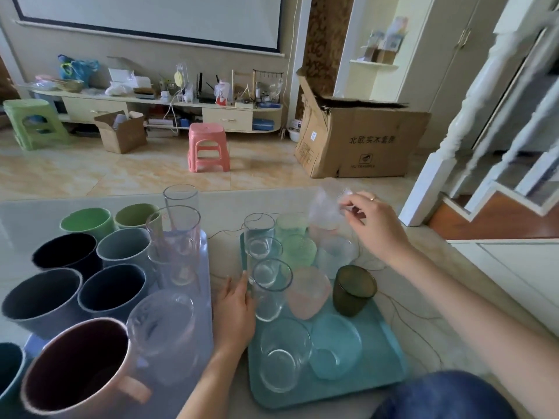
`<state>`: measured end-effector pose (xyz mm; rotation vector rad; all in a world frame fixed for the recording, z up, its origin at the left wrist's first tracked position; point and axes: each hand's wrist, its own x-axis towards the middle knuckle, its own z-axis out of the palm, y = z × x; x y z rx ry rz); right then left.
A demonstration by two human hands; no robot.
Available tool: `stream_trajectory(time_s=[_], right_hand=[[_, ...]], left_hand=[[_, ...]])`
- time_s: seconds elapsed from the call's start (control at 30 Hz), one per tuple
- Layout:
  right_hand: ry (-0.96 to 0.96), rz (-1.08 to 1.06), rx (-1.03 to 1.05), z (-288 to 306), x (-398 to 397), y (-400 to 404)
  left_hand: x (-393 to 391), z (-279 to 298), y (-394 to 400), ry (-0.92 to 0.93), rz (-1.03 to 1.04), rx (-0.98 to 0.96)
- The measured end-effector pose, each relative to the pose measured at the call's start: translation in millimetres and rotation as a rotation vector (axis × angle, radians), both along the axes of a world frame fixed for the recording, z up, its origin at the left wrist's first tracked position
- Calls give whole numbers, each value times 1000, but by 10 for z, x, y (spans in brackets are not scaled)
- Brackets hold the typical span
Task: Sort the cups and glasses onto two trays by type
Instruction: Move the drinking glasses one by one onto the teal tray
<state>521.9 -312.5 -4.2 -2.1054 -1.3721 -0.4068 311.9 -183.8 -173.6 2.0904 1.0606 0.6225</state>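
Observation:
A teal tray (384,352) on the right carries several glasses: clear, green, pink, frosted and one dark olive glass (354,290). My right hand (373,225) pinches the rim of a tilted clear glass (325,207) in the air above the tray's far end. My left hand (236,309) touches a clear glass (270,287) at the tray's left edge, fingers fairly straight. A pale lilac tray (205,267) on the left holds tall clear glasses (175,237) and several mugs, among them a pink mug (81,367) at the front and a green mug (87,222) at the back.
A pink stool (208,149) and a green stool (33,122) stand on the tiled floor beyond the table. A big cardboard box (360,140) sits at the right, a white stair rail (472,122) beside it. My blue-clad knee (444,397) is at the table's front right.

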Motion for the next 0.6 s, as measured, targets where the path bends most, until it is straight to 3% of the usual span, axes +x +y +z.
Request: stream_trajectory(time_s=[0.3, 0.6], right_hand=[[99, -18, -94, -314, -578, -1505], [167, -52, -343, -687, -662, -1654]], left_hand=[[-263, -25, -396, 8, -25, 12], [-312, 13, -500, 3, -32, -41]])
